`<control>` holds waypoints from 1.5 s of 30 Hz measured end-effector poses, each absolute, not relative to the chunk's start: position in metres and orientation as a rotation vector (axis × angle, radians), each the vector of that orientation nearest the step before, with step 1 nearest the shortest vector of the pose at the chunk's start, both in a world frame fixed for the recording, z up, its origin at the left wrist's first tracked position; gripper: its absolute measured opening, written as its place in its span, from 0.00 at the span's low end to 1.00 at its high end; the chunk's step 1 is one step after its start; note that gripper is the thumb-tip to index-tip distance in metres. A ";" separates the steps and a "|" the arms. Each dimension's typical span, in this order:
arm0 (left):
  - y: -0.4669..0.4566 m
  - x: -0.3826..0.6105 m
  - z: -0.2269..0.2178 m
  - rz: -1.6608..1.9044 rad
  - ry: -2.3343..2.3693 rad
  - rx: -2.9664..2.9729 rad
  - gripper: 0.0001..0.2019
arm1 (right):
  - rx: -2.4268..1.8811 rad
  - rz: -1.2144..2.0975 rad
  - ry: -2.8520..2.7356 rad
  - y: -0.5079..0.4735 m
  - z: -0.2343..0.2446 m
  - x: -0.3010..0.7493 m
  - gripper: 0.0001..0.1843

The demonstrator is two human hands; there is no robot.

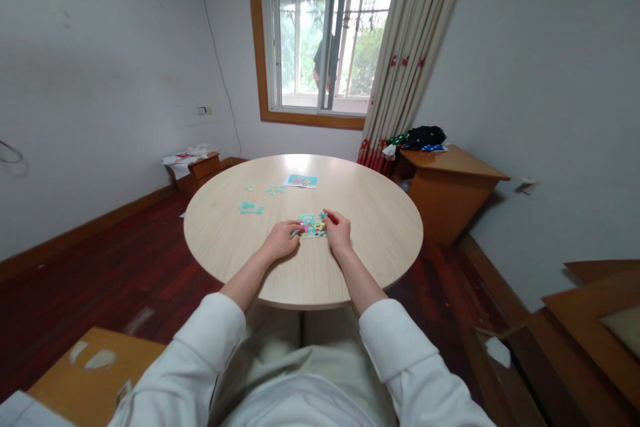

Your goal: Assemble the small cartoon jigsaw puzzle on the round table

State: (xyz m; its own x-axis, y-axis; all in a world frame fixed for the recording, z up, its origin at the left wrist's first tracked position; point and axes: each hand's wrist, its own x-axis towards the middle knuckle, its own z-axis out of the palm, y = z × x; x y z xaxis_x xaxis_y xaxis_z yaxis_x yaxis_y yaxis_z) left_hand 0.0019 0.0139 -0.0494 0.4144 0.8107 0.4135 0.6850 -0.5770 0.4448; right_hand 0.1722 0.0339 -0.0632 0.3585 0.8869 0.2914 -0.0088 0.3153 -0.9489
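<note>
A small, colourful, partly assembled jigsaw puzzle (312, 225) lies on the round wooden table (380, 227) in front of me. My left hand (283, 239) rests curled against its left edge, fingertips pressing on the pieces. My right hand (338, 229) is curled at its right edge, fingers pinching a piece at the top right corner. Loose teal puzzle pieces (250, 207) lie further back to the left, with a few more pieces (275, 190) beyond. A picture card (301, 181) lies at the far middle of the table.
A wooden cabinet (450, 193) with dark clothes on top stands to the right by the curtain (400, 60). A low box with papers (193, 163) sits by the left wall. Wooden furniture edges show at bottom left and right. A person stands outside the window (323, 33).
</note>
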 end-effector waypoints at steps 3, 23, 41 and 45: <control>0.014 0.002 -0.050 0.829 1.358 2.499 0.18 | -1.084 0.750 -1.027 0.033 -0.062 0.172 0.19; 0.021 0.001 -0.055 0.871 1.375 2.430 0.18 | -1.045 0.811 -0.972 0.029 -0.054 0.168 0.17; 0.015 0.001 -0.049 0.860 1.387 2.297 0.17 | -1.075 0.723 -1.033 0.032 -0.060 0.173 0.13; 0.016 0.001 -0.051 0.853 1.387 2.278 0.18 | -1.140 0.660 -1.101 0.031 -0.060 0.175 0.11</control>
State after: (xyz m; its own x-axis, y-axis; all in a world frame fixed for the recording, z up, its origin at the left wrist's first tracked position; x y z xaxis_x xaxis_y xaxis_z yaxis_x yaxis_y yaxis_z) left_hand 0.0008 0.0162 -0.0509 0.3433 0.8847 0.3154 0.6808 -0.4657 0.5654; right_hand 0.1751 0.0308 -0.0595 0.3596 0.8681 0.3422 0.1075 0.3258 -0.9393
